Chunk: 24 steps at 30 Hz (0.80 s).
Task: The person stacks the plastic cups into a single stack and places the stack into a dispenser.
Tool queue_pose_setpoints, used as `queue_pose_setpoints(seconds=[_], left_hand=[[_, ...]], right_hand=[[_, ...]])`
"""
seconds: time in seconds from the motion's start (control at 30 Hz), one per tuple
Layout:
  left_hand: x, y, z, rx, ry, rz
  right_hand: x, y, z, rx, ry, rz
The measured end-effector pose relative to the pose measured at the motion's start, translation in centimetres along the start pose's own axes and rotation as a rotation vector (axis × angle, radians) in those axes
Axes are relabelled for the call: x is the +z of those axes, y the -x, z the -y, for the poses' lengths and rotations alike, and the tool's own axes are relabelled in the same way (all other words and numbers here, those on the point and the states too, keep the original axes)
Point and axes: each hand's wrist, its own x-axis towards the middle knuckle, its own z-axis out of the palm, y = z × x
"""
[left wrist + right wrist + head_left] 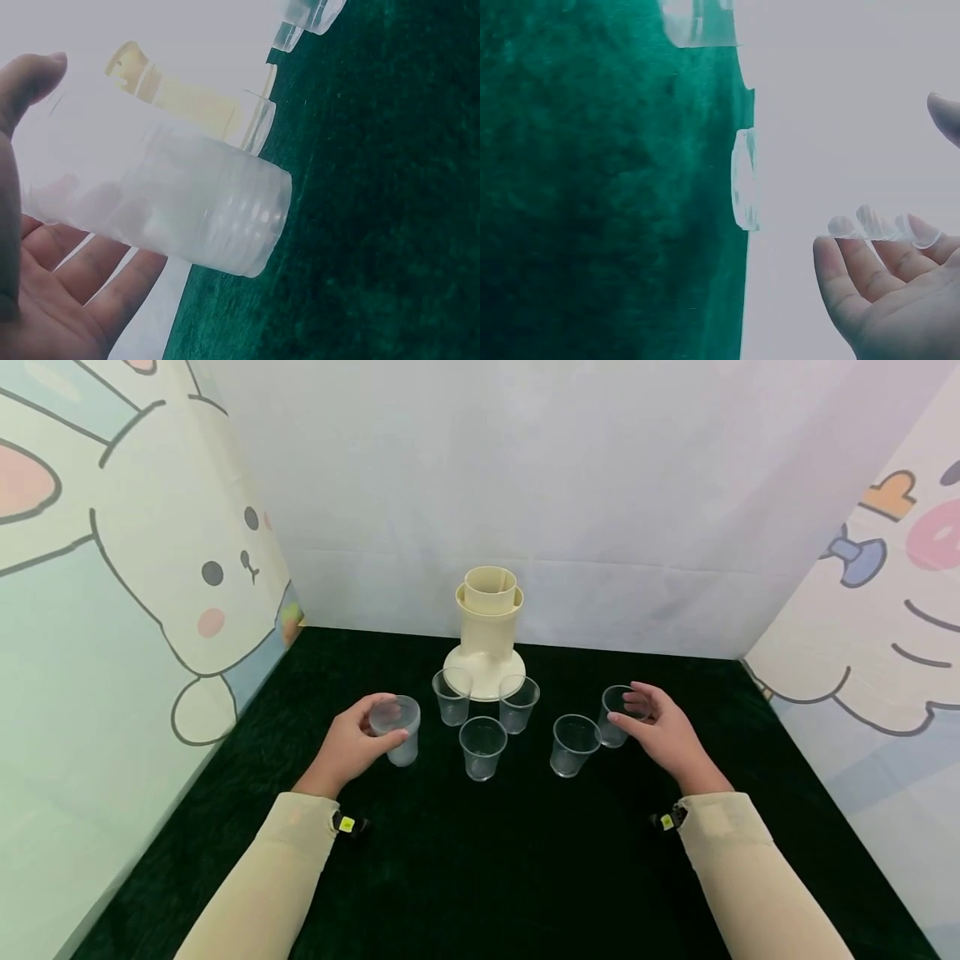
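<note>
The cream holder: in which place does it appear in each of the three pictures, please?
Head: near the centre, slightly high; the cream holder stands behind the clear cups.
Left wrist: upper left of centre, sideways, partly behind the cloudy cup.
Right wrist: not in it.
Shared landmark: the green cloth, in all three.

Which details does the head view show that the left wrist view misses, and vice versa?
Only the head view shows the right hand, both sleeves and the rabbit drawing. Only the left wrist view shows the palm side of the left hand and the ringed ridges near the base of what looks like a stack of clear plastic cups. Both show the left hand holding that stack, the cream cylindrical stand and the dark green cloth.
</note>
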Motion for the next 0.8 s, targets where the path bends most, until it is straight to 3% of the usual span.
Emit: queue_pose_setpoints(seconds=[0.3, 0.63, 0.8], left_hand=[[-0.1, 0.0, -0.3, 0.011, -0.014, 0.011], [-0.2, 0.0, -0.1, 0.021, -0.016, 0.014], [-0.1, 0.0, -0.1, 0.011, -0.010, 0.012]], right_hand=[[-1.3, -0.3, 2.8, -0.010, 0.004, -0.034], [-1.7, -0.8, 4.3, -0.014, -0.031, -0.106], [-1.9, -1.5, 5.7, -0.014, -0.013, -0.092]])
